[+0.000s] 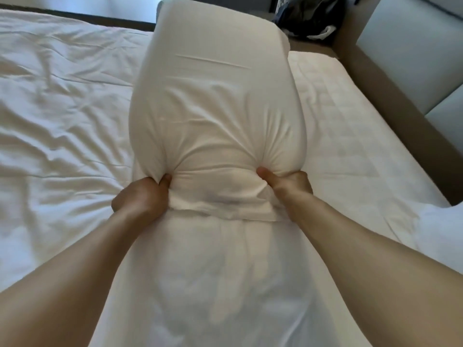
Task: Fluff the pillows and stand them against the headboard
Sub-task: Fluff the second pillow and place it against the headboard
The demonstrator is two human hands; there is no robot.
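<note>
The pillow [213, 108] is in the middle of the view, held out lengthwise above the bed [62, 108], its near end gathered and its far end pointing away. The left hand [140, 194] pinches the near left corner, thumb dug into the cloth, and the right hand [288, 184] pinches the near right corner the same way; both are closed tight on bunched fabric. Creases fan out from each grip. The headboard [411, 51] runs along the right, well apart from the pillow, with nothing standing against the part that shows.

By the look of it, fluffing is under way on this one pillow and no standing has been done yet. A white corner at the near right edge [441, 236] may be a second pillow, though that is unclear. What is left: finish plumping, carry it right, prop it upright, then repeat.
</note>
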